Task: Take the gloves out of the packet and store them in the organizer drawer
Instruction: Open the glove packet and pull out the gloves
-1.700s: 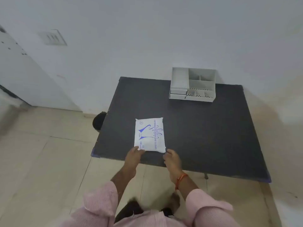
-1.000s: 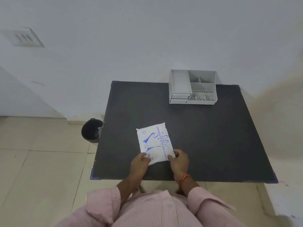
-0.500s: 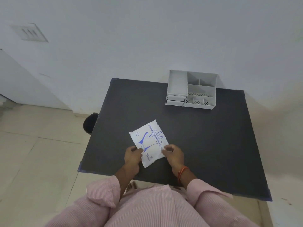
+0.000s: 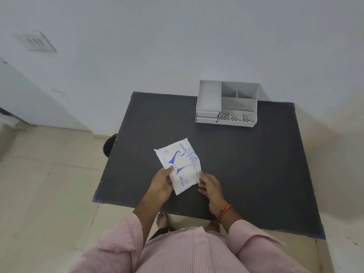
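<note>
The packet (image 4: 180, 165) is a flat white plastic pouch printed with blue lettering and a blue glove outline; it looks sealed and full; it is turned at a slant, one corner pointing away from the person; the left hand (image 4: 160, 185) grips its near left edge with the thumb on top, and the right hand (image 4: 209, 186) sits against its near right edge, fingers spread; the organizer (image 4: 226, 104) is a grey plastic box with open top compartments, some with perforated floors, and shallow drawers stacked on its left front, all closed; it stands well beyond the right hand, upright.
</note>
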